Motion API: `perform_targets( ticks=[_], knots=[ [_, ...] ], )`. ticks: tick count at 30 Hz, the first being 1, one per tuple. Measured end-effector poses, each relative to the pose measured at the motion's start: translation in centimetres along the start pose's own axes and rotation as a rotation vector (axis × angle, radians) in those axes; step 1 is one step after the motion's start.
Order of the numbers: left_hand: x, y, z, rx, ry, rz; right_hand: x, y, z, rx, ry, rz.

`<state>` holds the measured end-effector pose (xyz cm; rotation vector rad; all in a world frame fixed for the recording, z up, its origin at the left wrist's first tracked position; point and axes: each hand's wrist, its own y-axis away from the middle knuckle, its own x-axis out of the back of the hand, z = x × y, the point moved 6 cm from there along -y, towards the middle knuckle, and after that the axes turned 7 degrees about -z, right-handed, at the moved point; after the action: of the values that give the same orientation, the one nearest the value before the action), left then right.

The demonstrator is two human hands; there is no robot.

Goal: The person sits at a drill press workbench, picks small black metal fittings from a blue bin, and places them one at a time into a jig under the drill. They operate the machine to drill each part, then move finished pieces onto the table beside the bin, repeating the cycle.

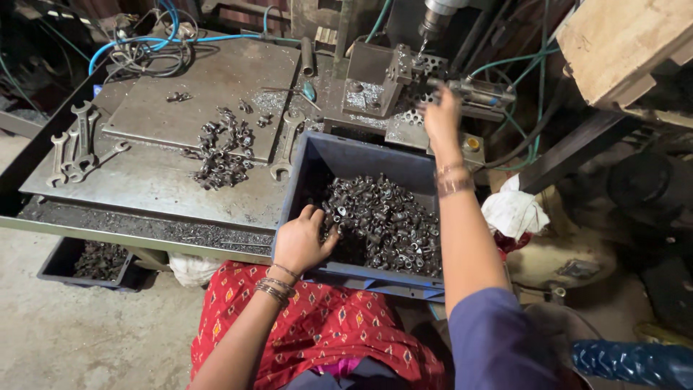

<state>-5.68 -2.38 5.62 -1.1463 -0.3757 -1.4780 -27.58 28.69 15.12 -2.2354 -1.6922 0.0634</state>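
Observation:
A blue-grey plastic crate (pixel 346 157) sits on my lap, filled with several small dark metal parts (pixel 382 220). My left hand (pixel 303 242) rests in the crate's near left corner, fingers curled into the parts. My right hand (pixel 442 115) reaches forward to the metal fixture (pixel 404 72) under the drill spindle (pixel 434 18); its fingers are at the jig, and whether they hold a part is hidden. Bangles ring both wrists.
A steel worktable (pixel 166 180) at left holds a pile of finished metal parts (pixel 220 152), several spanners (pixel 76 144) and blue hoses (pixel 144 40). Another crate of parts (pixel 90 261) sits on the floor. A white rag (pixel 514 213) lies right of the crate.

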Motion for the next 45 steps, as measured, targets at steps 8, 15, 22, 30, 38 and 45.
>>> perform_targets(
  ticks=[8, 15, 22, 30, 38, 45],
  knots=[
    [-0.3, -0.2, -0.4, 0.071, 0.020, -0.086, 9.4, 11.4, -1.2, 0.247, 1.074, 0.230],
    [-0.3, -0.2, -0.6, 0.061, 0.025, -0.054, 11.7, 10.3, 1.4, 0.259, 1.053, 0.159],
    [-0.3, -0.2, -0.6, 0.096, 0.038, -0.129, 10.8, 11.1, -1.1, 0.242, 1.079, 0.136],
    [-0.5, -0.2, -0.4, -0.055, 0.047, -0.182, -7.4, 25.7, -2.4, 0.549, 0.477, -0.407],
    [-1.4, -0.3, -1.1, -0.133, 0.086, -0.115, -11.2, 27.4, 4.7, 0.008, -0.038, -0.435],
    [-1.1, -0.2, -1.0, -0.027, 0.080, -0.155, -10.6, 26.9, 9.1, -0.116, -0.260, -0.438]
  ],
)
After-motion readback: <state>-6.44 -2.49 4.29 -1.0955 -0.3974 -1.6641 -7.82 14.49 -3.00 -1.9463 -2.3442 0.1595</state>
